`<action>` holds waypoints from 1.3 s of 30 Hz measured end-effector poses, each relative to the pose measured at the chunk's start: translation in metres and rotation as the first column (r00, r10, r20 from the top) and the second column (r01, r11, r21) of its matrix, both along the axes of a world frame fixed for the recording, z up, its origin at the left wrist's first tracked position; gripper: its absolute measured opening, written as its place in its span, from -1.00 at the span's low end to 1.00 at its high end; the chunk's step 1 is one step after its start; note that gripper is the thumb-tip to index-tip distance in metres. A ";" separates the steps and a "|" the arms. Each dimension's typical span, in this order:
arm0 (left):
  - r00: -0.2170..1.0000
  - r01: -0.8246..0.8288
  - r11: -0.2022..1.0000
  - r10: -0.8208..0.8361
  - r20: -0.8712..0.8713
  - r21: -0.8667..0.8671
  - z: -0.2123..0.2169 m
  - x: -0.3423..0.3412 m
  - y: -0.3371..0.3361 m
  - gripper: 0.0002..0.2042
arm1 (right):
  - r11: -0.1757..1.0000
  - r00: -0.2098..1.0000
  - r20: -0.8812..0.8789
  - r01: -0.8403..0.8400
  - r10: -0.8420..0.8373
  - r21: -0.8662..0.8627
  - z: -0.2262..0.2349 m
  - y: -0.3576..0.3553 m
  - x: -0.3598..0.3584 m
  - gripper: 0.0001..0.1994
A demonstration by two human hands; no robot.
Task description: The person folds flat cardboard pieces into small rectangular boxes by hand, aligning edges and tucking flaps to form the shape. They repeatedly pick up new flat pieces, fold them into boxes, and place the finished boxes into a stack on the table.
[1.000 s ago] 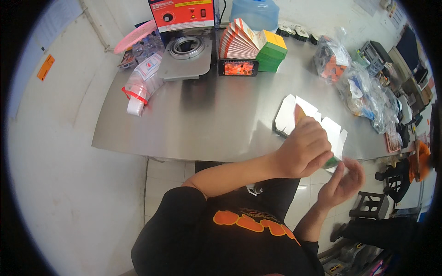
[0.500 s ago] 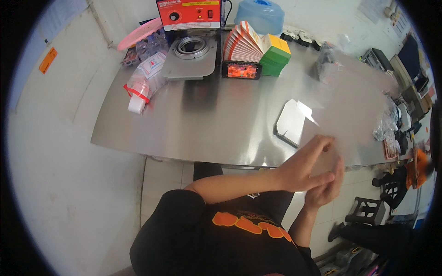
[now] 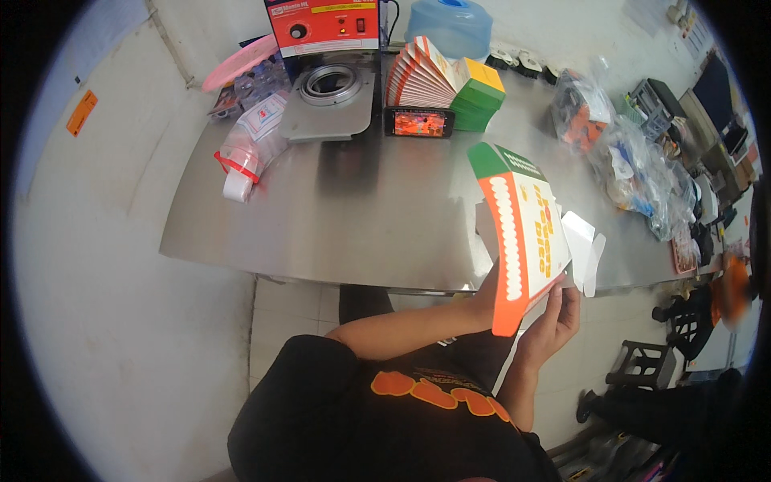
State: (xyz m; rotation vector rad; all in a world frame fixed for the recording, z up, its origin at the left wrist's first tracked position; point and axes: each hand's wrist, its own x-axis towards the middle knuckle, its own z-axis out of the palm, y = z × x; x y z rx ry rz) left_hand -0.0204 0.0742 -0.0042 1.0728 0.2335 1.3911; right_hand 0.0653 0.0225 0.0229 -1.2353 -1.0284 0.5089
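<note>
A partly folded paper carton (image 3: 540, 229) printed in orange, white and green is held up over the table's front edge, tilted, with white flaps sticking out on its right. My right hand (image 3: 554, 321) grips its lower right edge, thumb and fingers closed on the card. My left hand (image 3: 487, 296) reaches in behind the carton, which hides its fingers. Past the carton's left side, part of a pale flat piece (image 3: 484, 229) shows on the steel table (image 3: 345, 233); the carton covers the rest.
A red-fronted machine (image 3: 325, 28) with a round metal ring stands at the back left, beside a bagged roll of cups (image 3: 257, 132). A phone (image 3: 419, 122) leans against stacked flat cartons (image 3: 474, 96). Plastic bags (image 3: 642, 181) lie on the right; a stool (image 3: 642, 365) stands below.
The blurred sheet in my hands has been turned, and the carton's printed side now shows. It now covers my left hand and most of the white flat piece on the table.
</note>
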 end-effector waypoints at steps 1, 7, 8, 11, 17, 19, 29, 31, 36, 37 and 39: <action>1.000 0.017 1.000 -0.017 -0.012 -0.006 -0.004 -0.003 0.000 -0.77 | 1.000 0.999 0.029 -0.022 0.022 -0.015 0.004 -0.001 0.002 -0.77; 0.954 -0.023 0.977 0.084 -0.289 0.210 -0.019 -0.016 0.006 -0.74 | 0.998 0.985 -0.172 0.031 -0.021 0.052 -0.019 0.007 0.013 -0.81; 0.940 -0.027 0.969 0.109 -0.325 0.245 -0.021 -0.018 0.007 -0.74 | 0.999 0.995 -0.098 0.001 0.004 0.054 -0.019 0.006 0.014 -0.83; 0.898 -0.057 0.937 0.199 -0.392 0.344 -0.029 -0.015 0.012 -0.72 | 0.998 0.998 0.026 -0.057 0.057 0.017 -0.012 0.004 0.016 -0.87; 0.759 -0.257 0.812 0.506 -0.410 0.525 -0.006 -0.026 0.013 -0.69 | 0.997 0.979 0.204 -0.040 0.025 0.066 -0.004 0.006 0.019 -0.88; 0.783 -0.290 0.890 0.432 -0.448 0.352 0.005 -0.027 0.011 -0.67 | 0.996 0.992 0.104 -0.072 0.067 0.054 -0.001 0.005 0.016 -0.89; 0.840 -0.206 0.923 0.337 -0.425 0.324 0.011 -0.029 0.008 -0.68 | 0.997 0.954 0.291 -0.072 0.070 -0.004 -0.006 -0.003 0.014 -0.81; 0.838 -0.200 0.907 0.355 -0.414 0.372 0.016 -0.024 0.005 -0.69 | 0.995 0.836 0.547 -0.008 -0.048 0.099 -0.003 0.000 0.001 -0.69; 0.812 -0.297 0.867 0.450 -0.373 0.399 0.032 -0.029 -0.007 -0.72 | 0.996 0.772 0.636 -0.052 -0.001 0.065 -0.007 -0.001 -0.005 -0.44; 0.869 -0.337 0.903 0.407 -0.281 0.267 0.029 -0.024 -0.001 -0.76 | 0.989 0.746 0.661 -0.020 -0.081 0.143 -0.014 -0.001 0.006 -0.41; 0.810 0.091 0.984 0.016 -0.586 0.154 0.043 -0.050 0.003 -0.78 | 0.965 0.863 0.493 -0.211 0.109 0.156 -0.012 0.000 0.019 -0.41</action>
